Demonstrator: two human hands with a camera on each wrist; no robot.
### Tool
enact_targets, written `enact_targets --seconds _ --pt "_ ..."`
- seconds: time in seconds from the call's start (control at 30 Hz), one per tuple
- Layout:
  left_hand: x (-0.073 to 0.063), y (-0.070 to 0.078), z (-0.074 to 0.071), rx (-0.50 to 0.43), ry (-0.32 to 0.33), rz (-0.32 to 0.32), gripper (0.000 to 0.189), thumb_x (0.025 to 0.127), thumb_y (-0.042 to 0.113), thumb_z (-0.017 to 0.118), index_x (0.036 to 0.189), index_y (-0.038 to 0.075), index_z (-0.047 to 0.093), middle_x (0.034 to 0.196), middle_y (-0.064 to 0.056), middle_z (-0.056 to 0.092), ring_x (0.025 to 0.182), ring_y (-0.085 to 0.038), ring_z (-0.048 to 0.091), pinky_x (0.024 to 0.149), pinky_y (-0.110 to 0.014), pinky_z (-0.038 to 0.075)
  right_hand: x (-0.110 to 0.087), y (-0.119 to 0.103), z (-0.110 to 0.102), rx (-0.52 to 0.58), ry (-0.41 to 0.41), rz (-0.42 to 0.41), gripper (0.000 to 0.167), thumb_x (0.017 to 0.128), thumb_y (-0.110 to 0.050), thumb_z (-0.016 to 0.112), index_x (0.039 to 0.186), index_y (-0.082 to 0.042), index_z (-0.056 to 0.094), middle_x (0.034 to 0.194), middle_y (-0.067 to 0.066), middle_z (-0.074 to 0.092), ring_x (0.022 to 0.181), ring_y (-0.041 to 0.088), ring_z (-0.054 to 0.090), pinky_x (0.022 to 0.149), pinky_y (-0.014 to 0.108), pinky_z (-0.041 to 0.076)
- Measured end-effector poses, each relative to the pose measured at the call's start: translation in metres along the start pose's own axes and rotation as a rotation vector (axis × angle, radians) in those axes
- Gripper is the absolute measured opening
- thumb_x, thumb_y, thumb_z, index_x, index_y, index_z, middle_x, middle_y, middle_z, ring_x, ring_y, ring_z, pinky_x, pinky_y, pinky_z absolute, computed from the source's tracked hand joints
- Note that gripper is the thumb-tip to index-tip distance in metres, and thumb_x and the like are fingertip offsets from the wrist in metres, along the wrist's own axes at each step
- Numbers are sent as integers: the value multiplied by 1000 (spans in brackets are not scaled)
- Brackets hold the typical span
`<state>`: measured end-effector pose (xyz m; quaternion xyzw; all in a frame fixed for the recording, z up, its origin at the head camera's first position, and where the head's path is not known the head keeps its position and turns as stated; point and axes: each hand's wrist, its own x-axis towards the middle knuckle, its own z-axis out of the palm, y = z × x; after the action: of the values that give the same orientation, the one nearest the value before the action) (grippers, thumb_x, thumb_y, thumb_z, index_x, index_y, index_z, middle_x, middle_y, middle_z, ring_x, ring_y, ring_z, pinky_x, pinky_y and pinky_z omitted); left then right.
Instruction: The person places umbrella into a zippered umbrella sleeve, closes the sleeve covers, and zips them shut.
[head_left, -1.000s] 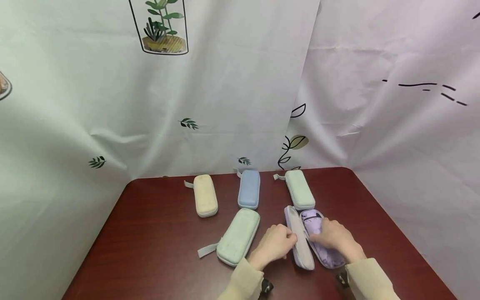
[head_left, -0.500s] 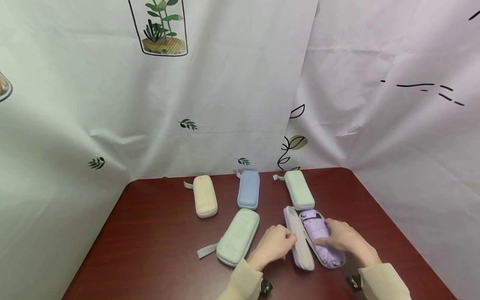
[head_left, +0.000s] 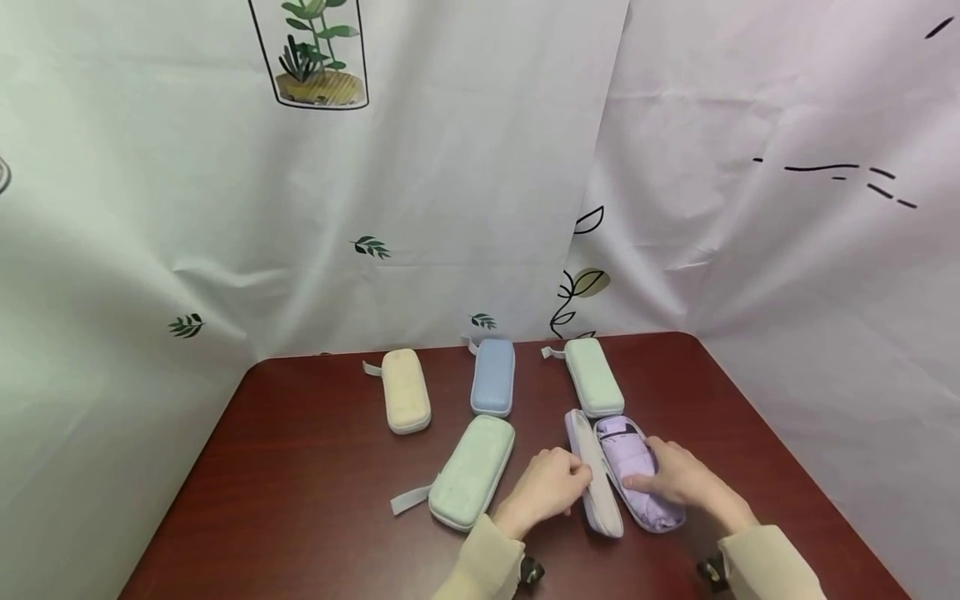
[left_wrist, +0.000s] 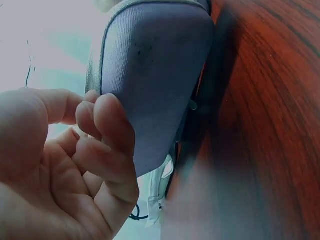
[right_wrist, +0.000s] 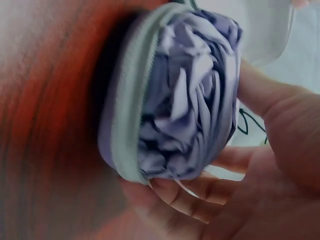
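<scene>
A purple zip case (head_left: 574, 436) lies unzipped on the table, its pale-lined lid (head_left: 597, 492) swung to the left. Packed inside its other half is a folded purple umbrella (head_left: 628, 454), whose bunched fabric end fills the right wrist view. My left hand (head_left: 546, 490) pinches the lid's left edge between thumb and fingertips, seen close up beside the lid's outer face (left_wrist: 155, 75) in the left wrist view. My right hand (head_left: 686, 479) spans the umbrella, thumb on its left side and fingers along its right side by the zip rim (right_wrist: 131, 115).
Behind the open case lies a pale green case (head_left: 594, 377). A blue case (head_left: 492, 377) and a cream case (head_left: 406, 392) lie along the back of the dark red table (head_left: 300, 500). Left of my left hand is a larger green case (head_left: 472, 472) with a strap. A printed curtain (head_left: 465, 167) encloses the table.
My right hand has shifted slightly to the right over the umbrella, and more of its fabric shows. My left hand keeps its pinch on the lid. The head view has drifted slightly.
</scene>
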<state>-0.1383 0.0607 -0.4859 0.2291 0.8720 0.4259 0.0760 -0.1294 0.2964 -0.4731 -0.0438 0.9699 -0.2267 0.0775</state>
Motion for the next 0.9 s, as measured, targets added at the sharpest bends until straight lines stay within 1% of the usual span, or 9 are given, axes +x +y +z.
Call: enact_targets --seconds 0.1,0.17,0.23,0.33,0.4,0.47,0.7,0.8,0.9 --pt "-1 0 1 -1 -3 -7 40 88 20 52 49 19 43 38 12 46 35 -4 48 40 -26 33 2 5 -5 41 -45 -10 80 79 -45 78 127 12 48 105 19 61 97 31 58 81 49 48" --pt "-1 1 1 -12 3 0 40 89 21 53 50 19 44 38 12 47 35 -4 48 40 -25 34 4 9 -9 127 -85 19 73 83 -44 75 126 8 48 98 15 61 85 26 60 70 46 51" --pt "-2 1 0 -25 14 8 40 90 21 54 51 19 46 39 13 47 34 -4 47 40 -25 35 8 12 -14 221 -110 42 59 89 -39 69 123 6 50 88 12 60 72 23 59 59 42 51" --pt "-2 1 -1 -46 33 17 38 91 21 56 53 19 49 40 13 47 32 -3 46 39 -24 36 13 19 -21 349 -104 72 36 97 -28 61 115 3 56 76 9 58 56 23 56 48 40 51" --pt "-2 1 -1 -54 40 17 37 91 21 57 54 19 51 40 13 47 31 -3 45 38 -23 36 17 26 -23 380 -102 54 26 99 -20 57 108 3 60 72 9 59 53 24 58 48 41 52" --pt "-2 1 -1 -56 45 12 37 91 21 57 55 19 51 40 13 47 31 -3 45 38 -23 36 21 35 -23 418 -120 40 20 98 -15 56 103 3 62 71 8 59 52 23 59 49 40 52" --pt "-2 2 3 -60 36 1 39 92 23 57 54 19 52 40 13 48 32 -3 46 38 -24 36 30 75 -12 647 -321 -14 11 96 -5 55 96 4 62 69 6 57 57 16 57 52 29 51" --pt "-2 2 3 -67 33 -8 39 92 23 58 53 19 52 41 11 51 32 -4 47 38 -24 37 31 83 -10 661 -370 -42 13 95 -5 55 95 4 64 67 4 57 56 13 57 52 27 50" --pt "-2 3 2 -101 44 -24 38 92 23 58 55 19 54 44 9 54 32 -4 48 39 -24 38 34 84 -10 659 -382 -61 15 95 -6 56 95 5 66 66 5 58 57 13 57 52 26 49"
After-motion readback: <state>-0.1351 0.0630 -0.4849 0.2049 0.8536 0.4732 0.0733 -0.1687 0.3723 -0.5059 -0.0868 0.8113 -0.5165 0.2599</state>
